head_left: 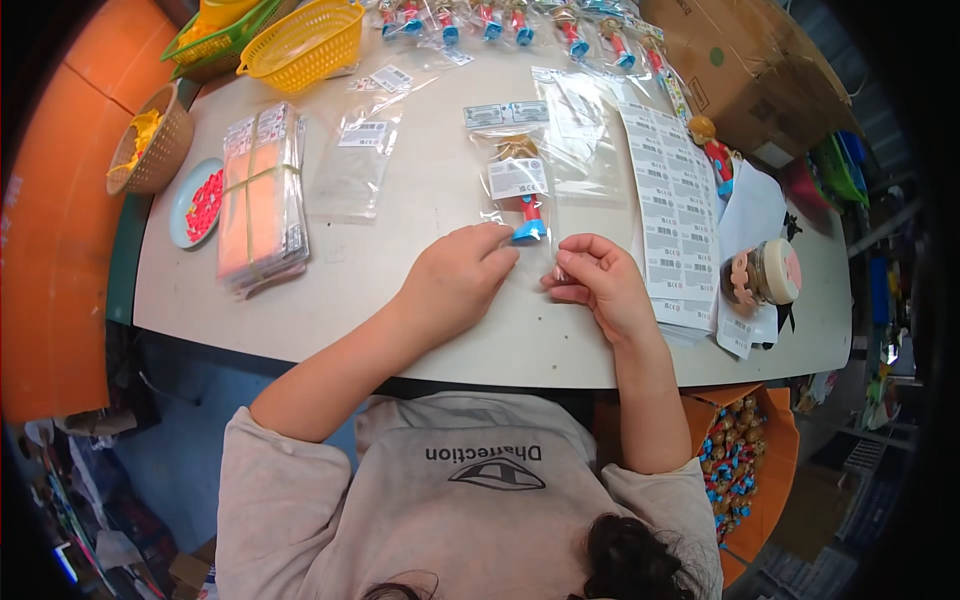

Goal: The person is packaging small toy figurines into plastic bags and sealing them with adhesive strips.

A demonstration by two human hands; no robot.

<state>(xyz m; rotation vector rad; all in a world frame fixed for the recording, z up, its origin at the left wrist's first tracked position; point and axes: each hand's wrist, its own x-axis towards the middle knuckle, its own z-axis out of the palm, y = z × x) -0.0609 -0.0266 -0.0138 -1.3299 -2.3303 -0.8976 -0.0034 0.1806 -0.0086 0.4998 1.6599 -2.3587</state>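
1 bagged toy figure [530,212] lies just beyond the fingertips, between the 2 hands and closer to the left. Its blue base points toward the person and its brown head away; 1 white label crosses the clear bag.

The white table [345,280] has its near edge under the forearms, with a strip of tabletop between that edge and the hands. To the left, a wider stretch of surface reaches to 1 tied bundle of flat packs [262,200]. Farther up on that side lies 1 flat clear bag with a label [350,170]. On the right, label sheets [672,210] lie near the right hand, with 1 lidded jar [762,275] past them near the table's right side. Other flat clear bags [590,165] lie just right of the figure, and a row of bagged figures [520,25] lines the far side.

The left hand [458,270] has its fingers curled together by the blue base, thumb slightly apart; whether it grips the film, I cannot tell. The right hand [605,285] is partly closed, thumb and fingertips pinching film at the bag's lower right.
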